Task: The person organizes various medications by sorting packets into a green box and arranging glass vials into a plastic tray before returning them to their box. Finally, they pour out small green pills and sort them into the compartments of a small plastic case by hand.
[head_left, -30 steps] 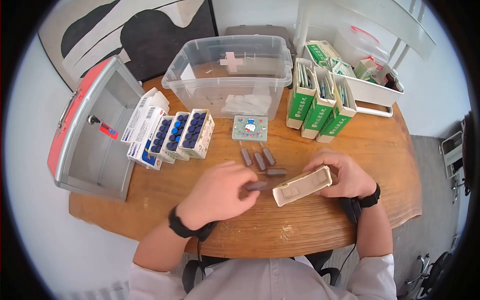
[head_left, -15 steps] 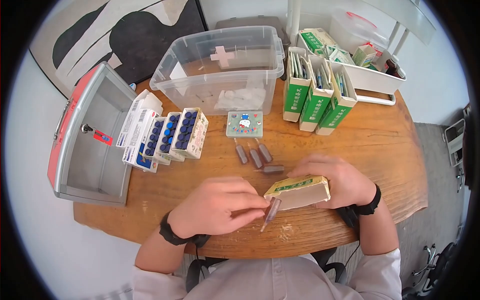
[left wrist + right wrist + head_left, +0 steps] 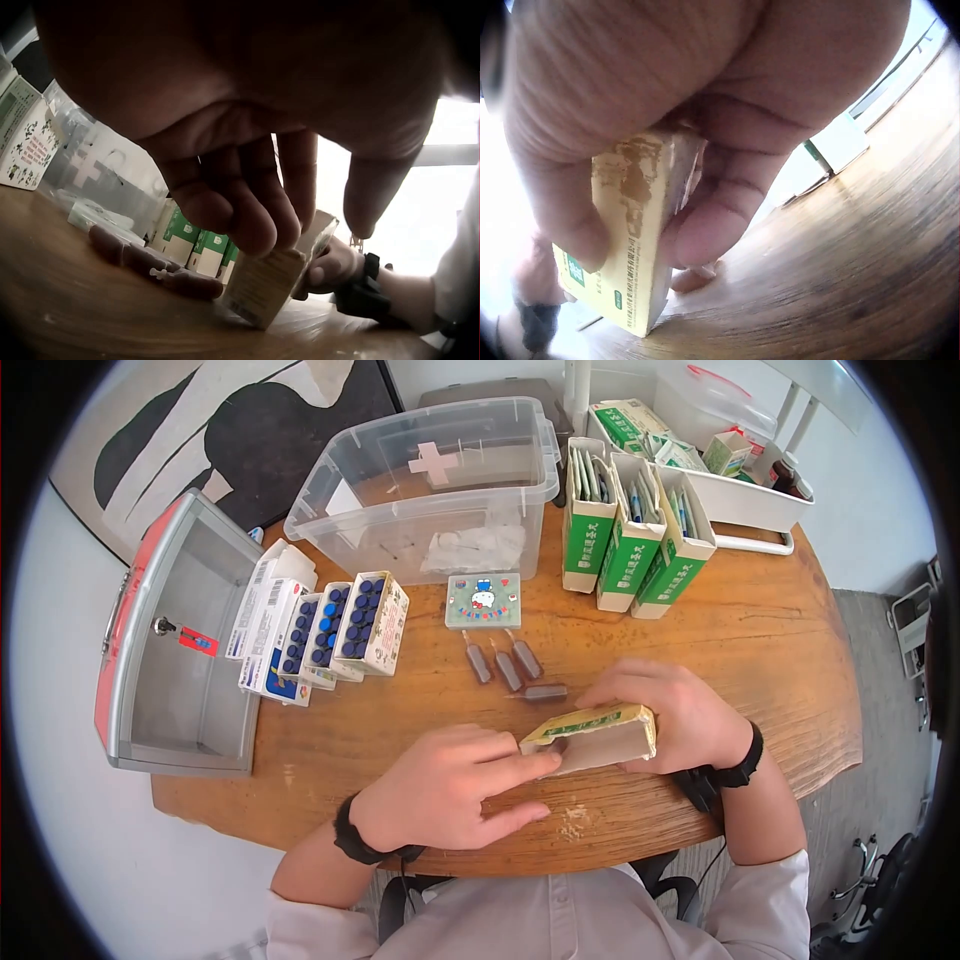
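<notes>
Bringing both hands together near the table's [image 3: 780, 650] front edge, a person in a pale shirt holds a worn yellow-and-green carton [image 3: 582, 722], its open mouth facing the shirt front. The right hand [image 3: 682, 712] grips the carton, fingers curled along one side and thumb against the other. The left hand [image 3: 450, 778] reaches to the opposite end with fingers extended and thumb spread well away, the forefinger at the opening. A dark shape shows just by that fingertip, though from here one cannot tell whether the fingers have hold of it. Beyond the hands, four brown ampoules lie on the wood: three side by side, with one [image 3: 545, 692] set crosswise nearest the carton. Just behind them sits a flat case with a cartoon figure [image 3: 484, 601]. A clear plastic bin [image 3: 330, 555] marked with a pale cross stands at the back, to the left of three upright green-and-white boxes [image 3: 628, 565] stuffed with packets. A white tray [image 3: 755, 508] of medicine packs and brown bottles rests behind those. At left, open boxes of blue-capped vials [image 3: 388, 638] stand beside a red-and-silver case [image 3: 180, 695] with a clear panel.
</notes>
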### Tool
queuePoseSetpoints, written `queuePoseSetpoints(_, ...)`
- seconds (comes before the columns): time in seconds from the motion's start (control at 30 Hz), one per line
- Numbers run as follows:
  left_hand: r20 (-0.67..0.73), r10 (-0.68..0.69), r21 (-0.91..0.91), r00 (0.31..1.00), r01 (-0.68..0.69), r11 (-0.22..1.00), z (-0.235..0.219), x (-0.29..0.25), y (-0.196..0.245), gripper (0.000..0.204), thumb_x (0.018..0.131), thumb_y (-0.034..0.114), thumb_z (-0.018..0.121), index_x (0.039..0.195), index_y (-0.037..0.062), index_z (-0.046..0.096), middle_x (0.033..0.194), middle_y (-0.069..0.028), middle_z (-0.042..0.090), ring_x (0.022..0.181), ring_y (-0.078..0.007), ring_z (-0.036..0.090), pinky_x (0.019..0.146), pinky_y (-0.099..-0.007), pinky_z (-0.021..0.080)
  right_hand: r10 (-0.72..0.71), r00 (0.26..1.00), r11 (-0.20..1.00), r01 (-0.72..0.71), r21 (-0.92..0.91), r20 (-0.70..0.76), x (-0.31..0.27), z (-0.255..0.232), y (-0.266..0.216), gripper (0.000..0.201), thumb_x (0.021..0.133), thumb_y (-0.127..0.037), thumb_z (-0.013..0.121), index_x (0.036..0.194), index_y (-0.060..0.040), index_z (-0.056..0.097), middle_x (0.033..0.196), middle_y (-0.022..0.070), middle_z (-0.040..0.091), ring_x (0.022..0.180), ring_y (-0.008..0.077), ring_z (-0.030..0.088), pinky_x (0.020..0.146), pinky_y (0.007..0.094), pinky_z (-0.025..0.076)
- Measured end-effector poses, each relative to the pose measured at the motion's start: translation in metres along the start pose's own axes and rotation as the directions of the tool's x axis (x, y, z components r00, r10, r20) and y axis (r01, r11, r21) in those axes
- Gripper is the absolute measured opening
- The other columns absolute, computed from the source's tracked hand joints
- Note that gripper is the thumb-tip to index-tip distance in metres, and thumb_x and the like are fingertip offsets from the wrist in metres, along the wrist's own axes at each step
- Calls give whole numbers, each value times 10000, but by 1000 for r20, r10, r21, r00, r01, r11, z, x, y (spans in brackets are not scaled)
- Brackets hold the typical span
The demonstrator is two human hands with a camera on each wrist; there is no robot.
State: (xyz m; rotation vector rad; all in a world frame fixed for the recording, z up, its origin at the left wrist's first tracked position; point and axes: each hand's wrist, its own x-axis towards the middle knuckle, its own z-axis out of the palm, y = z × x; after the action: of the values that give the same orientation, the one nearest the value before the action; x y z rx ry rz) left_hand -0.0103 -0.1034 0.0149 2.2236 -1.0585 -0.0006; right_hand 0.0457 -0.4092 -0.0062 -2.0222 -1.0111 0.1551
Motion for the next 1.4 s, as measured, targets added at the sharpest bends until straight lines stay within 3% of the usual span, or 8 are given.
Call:
queuePoseSetpoints(0.2, -22, 50, -109, 998, -52, 993, -1, 2, -17, 277, 920, 133, 859, 1195, 109, 830, 983, -57, 751, 800, -259, 710, 672, -354, 557, -30, 999, 999, 31, -29, 25, -4, -7, -2, 511, 711, -99, 922, 1200, -100, 776, 1162, 110, 723, 1034, 358, 736, 889, 429, 619)
queuePoseSetpoints(0.27, -232, -24, 60, 972, 39, 997, 7, 12, -30, 270, 933, 73, 808, 1200, 104, 821, 1138, -76, 791, 905, -270, 756, 754, -365, 601, -41, 999, 999, 41, -21, 27, -5, -10, -6, 497, 712, -96, 921, 1189, -105, 780, 1158, 107, 717, 1027, 357, 733, 881, 426, 618)
queuePoseSetpoints(0.4, -75, 49, 243, 996, -30, 970, 24, 16, -34, 344, 907, 28, 752, 1240, 102, 798, 1335, -77, 771, 1025, -295, 768, 875, -405, 623, -13, 998, 999, 16, -51, 57, -5, -11, -16, 516, 695, -112, 937, 1186, -108, 778, 1142, 95, 710, 1013, 348, 730, 863, 417, 616)
queuePoseSetpoints(0.7, -11, -149, 261, 989, 147, 954, 18, 8, -27, 312, 863, 70, 812, 1171, 116, 805, 1016, -68, 728, 894, -309, 729, 794, -429, 603, -1, 999, 999, 2, -40, 38, -3, -9, -6, 504, 682, -140, 918, 1157, -87, 758, 1108, 105, 712, 995, 361, 724, 855, 427, 614)
queuePoseSetpoints(0.83, -57, -119, 321, 991, 131, 938, -10, 5, -14, 306, 843, 70, 843, 1143, 126, 817, 988, -55, 733, 875, -288, 731, 767, -395, 603, 0, 1000, 999, 0, -37, 18, -3, -8, -5, 496, 696, -154, 905, 1162, -78, 751, 1091, 124, 711, 1000, 376, 721, 855, 438, 611)
queuePoseSetpoints(0.9, -160, -78, 131, 984, 100, 986, -22, 4, 7, 319, 822, 63, 878, 1128, 135, 823, 972, -50, 736, 862, -268, 734, 745, -367, 605, 2, 1000, 999, -2, -33, 4, -4, -7, -6, 498, 696, -154, 904, 1164, -77, 750, 1089, 125, 710, 999, 378, 719, 854, 440, 610)
queuePoseSetpoints(0.97, -166, -3, 146, 986, 28, 989, -16, 10, 16, 303, 827, 69, 905, 1111, 130, 818, 989, -44, 729, 850, -253, 734, 724, -354, 599, -7, 1000, 1000, 8, -29, 17, -2, -7, -8, 500, 697, -154, 904, 1166, -77, 749, 1087, 126, 708, 997, 381, 718, 852, 443, 609)
queuePoseSetpoints(1.4, -71, 54, 184, 996, -40, 982, 8, 12, -1, 247, 827, 1, 861, 1055, 93, 833, 1025, -35, 696, 855, -231, 711, 707, -342, 575, -24, 1000, 999, 23, -30, -9, -3, -5, -9, 485, 714, -153, 898, 1169, -83, 744, 1054, 123, 695, 956, 377, 718, 812, 451, 610)
